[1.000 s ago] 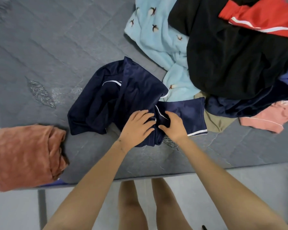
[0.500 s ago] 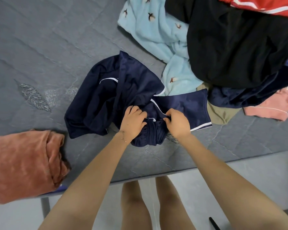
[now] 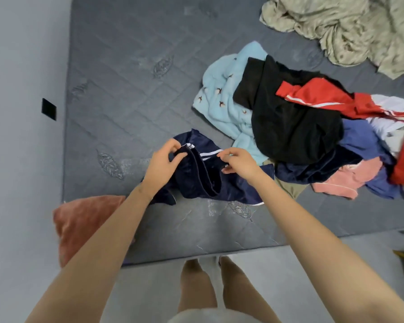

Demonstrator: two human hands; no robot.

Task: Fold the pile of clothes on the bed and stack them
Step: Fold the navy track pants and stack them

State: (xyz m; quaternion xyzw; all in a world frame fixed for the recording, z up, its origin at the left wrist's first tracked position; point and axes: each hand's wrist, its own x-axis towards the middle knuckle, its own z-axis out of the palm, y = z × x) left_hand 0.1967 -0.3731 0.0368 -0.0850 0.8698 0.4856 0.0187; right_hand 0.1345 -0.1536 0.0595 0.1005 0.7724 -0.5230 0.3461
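As fingers (image 3: 170,146) pinch garment (image 3: 196,183), forearm (image 3: 126,213) perhaps brushes cloth (image 3: 79,222)

A single wide-angle view, worn on the person's head, looks forward and steeply down across the near edge of the bed (image 3: 131,78). It sits close: both forearms run in from the bottom corners to the left hand (image 3: 161,164) and right hand (image 3: 240,163) near mid-frame. The person's legs (image 3: 196,287) and the floor (image 3: 149,294) fill the bottom edge; the clothes pile (image 3: 296,127) lies right of centre, farther up the bed
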